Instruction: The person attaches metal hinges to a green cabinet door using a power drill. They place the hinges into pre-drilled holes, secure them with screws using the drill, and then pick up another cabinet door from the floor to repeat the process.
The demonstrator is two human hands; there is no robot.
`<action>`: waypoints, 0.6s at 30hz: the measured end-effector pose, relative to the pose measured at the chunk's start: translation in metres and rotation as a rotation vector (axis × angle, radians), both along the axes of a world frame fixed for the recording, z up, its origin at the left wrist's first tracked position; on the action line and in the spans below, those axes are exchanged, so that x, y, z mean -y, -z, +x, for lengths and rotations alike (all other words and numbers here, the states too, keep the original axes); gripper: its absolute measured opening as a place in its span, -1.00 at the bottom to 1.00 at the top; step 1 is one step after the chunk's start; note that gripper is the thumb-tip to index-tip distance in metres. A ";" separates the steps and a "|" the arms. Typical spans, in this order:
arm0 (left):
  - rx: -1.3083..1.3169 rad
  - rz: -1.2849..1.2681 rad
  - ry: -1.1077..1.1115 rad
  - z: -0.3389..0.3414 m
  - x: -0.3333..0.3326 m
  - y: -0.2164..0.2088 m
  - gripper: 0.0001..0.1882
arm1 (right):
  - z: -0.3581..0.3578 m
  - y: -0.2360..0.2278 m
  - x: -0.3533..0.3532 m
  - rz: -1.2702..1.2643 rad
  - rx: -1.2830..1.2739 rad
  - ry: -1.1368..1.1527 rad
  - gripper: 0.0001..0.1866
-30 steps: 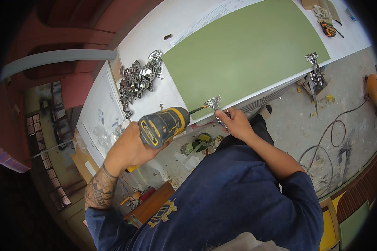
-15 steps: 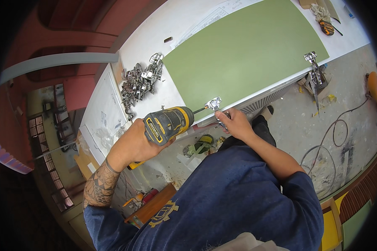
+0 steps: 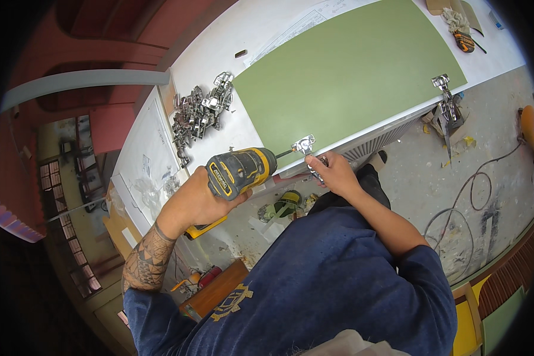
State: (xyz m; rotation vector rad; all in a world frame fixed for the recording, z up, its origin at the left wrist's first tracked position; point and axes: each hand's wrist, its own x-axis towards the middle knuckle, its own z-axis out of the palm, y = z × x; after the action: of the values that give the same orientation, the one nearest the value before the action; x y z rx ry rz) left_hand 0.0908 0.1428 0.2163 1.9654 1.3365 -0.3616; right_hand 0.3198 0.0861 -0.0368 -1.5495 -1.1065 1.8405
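Note:
My left hand (image 3: 199, 199) grips a yellow and black cordless drill (image 3: 238, 172), its bit pointing right at a metal hinge (image 3: 304, 144) on the near edge of a green panel (image 3: 350, 71). My right hand (image 3: 332, 173) holds that hinge's arm just below the panel edge. A second hinge (image 3: 444, 95) sits on the same edge, farther right. The panel lies on a white worktable (image 3: 190, 53).
A heap of several loose metal hinges (image 3: 200, 113) lies on the table left of the panel. Paper drawings (image 3: 148, 160) lie beside it. Gloves and a tool (image 3: 461, 29) rest at the far right. A cable (image 3: 474, 190) and debris cover the concrete floor.
The drill and both hands stay at the hinge, with only a slight shift of the drill toward it.

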 end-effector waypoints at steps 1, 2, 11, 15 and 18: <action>0.007 -0.012 -0.016 0.000 0.000 0.001 -0.64 | 0.000 -0.001 0.000 -0.004 -0.005 0.011 -0.31; 0.008 -0.009 -0.018 0.000 0.002 0.001 -0.64 | 0.000 0.001 0.000 -0.001 -0.004 0.010 -0.31; 0.017 -0.135 -0.315 -0.003 0.018 0.000 -0.61 | -0.004 0.001 0.003 0.010 0.015 0.020 -0.29; 0.076 -0.242 -0.577 -0.016 0.035 0.011 -0.66 | -0.007 0.013 0.008 0.011 -0.047 0.091 -0.28; 0.360 -0.022 -0.604 -0.045 0.077 0.035 -0.70 | -0.003 0.004 0.009 0.021 0.060 0.090 -0.32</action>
State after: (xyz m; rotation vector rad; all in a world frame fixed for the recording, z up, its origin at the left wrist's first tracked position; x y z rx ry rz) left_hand 0.0460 0.0659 0.1809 1.4238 1.5797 0.2529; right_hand 0.3171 0.0775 -0.0407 -1.6250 -1.0617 1.7286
